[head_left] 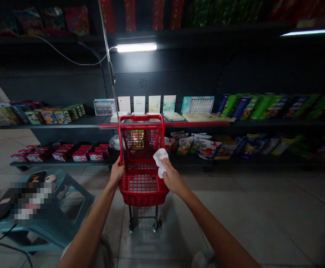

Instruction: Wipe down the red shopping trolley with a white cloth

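Note:
A red plastic shopping cart [143,198] stands upright right in front of me, its grid basket on dark legs with small wheels. My left hand [117,172] is closed around the left side of the basket's frame. In my right hand [172,178] is a white cloth [160,158], bunched under the fingers and pressed against the cart's right side. The cloth covers part of that side. Through the grid at the back of the basket, a green packet shows on the low shelf behind.
A blue-grey plastic stool [75,186] with devices and cables stands at the left. Behind the cart run dark shelves [75,121] with books, boxes and snack bags [209,148]. A thin metal pole [108,56] rises by the cart's left side, near a lit lamp [136,47].

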`<state>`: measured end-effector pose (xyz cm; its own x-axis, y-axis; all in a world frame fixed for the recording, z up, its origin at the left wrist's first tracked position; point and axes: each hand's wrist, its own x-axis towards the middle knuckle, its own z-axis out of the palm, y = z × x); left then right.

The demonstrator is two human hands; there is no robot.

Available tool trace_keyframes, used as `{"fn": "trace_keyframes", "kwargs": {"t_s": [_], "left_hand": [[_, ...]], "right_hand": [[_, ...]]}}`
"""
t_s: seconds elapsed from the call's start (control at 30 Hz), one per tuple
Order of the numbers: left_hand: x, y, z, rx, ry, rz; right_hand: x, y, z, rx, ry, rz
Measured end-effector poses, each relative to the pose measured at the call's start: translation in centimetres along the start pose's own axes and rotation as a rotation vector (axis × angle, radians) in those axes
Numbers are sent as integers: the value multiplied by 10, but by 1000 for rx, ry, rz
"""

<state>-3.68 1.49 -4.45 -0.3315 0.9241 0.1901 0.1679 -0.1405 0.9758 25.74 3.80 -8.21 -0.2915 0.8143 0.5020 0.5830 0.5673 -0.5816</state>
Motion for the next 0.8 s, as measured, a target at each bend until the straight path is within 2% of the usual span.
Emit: {"fn": "trace_keyframes", "kwargs": {"t_s": [0.17, 0.37, 0.5, 0.6, 0.67, 0.73, 0.8], "left_hand": [[-2, -1, -5, 11, -25, 21], [-2, -1, -10, 50, 18, -13], [-1, -1, -10, 83, 21, -44], [0, -2, -10, 83, 30, -41], [0, -4, -11, 81, 41, -28], [1, -5, -11, 90, 48, -22], [1, -6, -11, 113, 41, -27]], "right_hand": [[42, 24, 6, -109, -39, 10], [116, 38, 15, -309, -65, 31], [169, 40, 11, -431, -55, 26], [209, 46, 2, -429, 14, 30], [234, 50, 1, -394, 58, 93], [256, 51, 6, -354, 86, 166], [272, 44, 21, -312, 80, 166]]}}
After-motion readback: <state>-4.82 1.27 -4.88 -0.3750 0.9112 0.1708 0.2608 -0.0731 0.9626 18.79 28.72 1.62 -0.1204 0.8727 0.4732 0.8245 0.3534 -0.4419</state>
